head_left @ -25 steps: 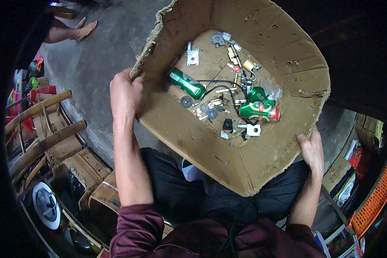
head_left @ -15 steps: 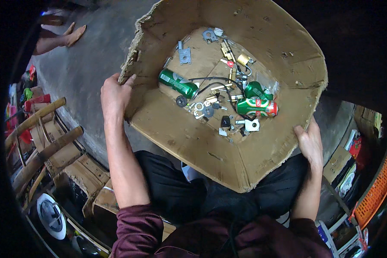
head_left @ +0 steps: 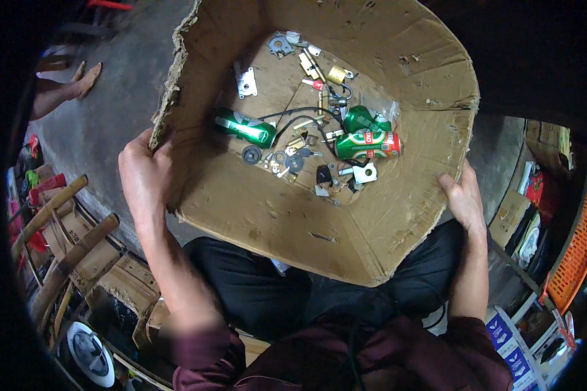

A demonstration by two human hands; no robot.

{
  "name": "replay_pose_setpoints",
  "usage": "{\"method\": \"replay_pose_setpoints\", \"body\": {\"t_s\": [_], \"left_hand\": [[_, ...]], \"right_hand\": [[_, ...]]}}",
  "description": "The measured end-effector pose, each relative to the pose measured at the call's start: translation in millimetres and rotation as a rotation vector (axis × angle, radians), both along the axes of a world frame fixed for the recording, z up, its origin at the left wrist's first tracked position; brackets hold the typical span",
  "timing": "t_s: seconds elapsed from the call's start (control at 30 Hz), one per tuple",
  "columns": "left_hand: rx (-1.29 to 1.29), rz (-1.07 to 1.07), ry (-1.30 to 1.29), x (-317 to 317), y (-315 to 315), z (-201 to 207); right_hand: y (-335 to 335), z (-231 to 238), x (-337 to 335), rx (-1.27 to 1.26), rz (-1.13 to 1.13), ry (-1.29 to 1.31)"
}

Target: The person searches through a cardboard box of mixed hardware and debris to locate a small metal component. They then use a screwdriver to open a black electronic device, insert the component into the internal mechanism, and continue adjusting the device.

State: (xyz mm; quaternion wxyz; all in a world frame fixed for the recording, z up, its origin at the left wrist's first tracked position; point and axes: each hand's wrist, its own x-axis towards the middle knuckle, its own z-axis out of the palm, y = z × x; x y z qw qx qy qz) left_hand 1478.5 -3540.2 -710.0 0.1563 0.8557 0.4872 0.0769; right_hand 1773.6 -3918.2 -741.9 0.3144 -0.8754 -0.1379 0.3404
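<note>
- Grey floor (head_left: 127, 75) beyond, dimly lit.
- Clasped by left grip (head_left: 147, 173) on one side, pinched by right grip (head_left: 464, 197) on the other: cardboard box (head_left: 267, 221), above the lap (head_left: 254, 280).
- Probably light, stiffish, weak along torn rim; best taken by opposite walls.
- Inside: green cans (head_left: 246, 129), loose metal parts (head_left: 311, 65).
- Farther out: wooden bars (head_left: 75, 259) left, orange basket (head_left: 575, 251) right.

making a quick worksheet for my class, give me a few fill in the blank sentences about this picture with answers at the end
1. The left hand and the right hand hold a box made of ____.
2. The leftmost can in the box is mainly coloured ____.
3. The perforated panel at the far right is coloured ____.

Missing words: cardboard; green; orange.
</note>
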Motion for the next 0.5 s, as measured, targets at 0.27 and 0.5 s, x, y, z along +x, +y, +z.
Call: {"method": "replay_pose_setpoints", "body": {"t_s": [0.27,0.5], "left_hand": [[0.062,-0.168,0.008,21,-75,66],[0.053,0.067,-0.170,-35,7,-13]], "right_hand": [[-53,-33,19,-0.006,-0.228,0.101],[-41,-25,10,-0.002,-0.027,0.091]]}}
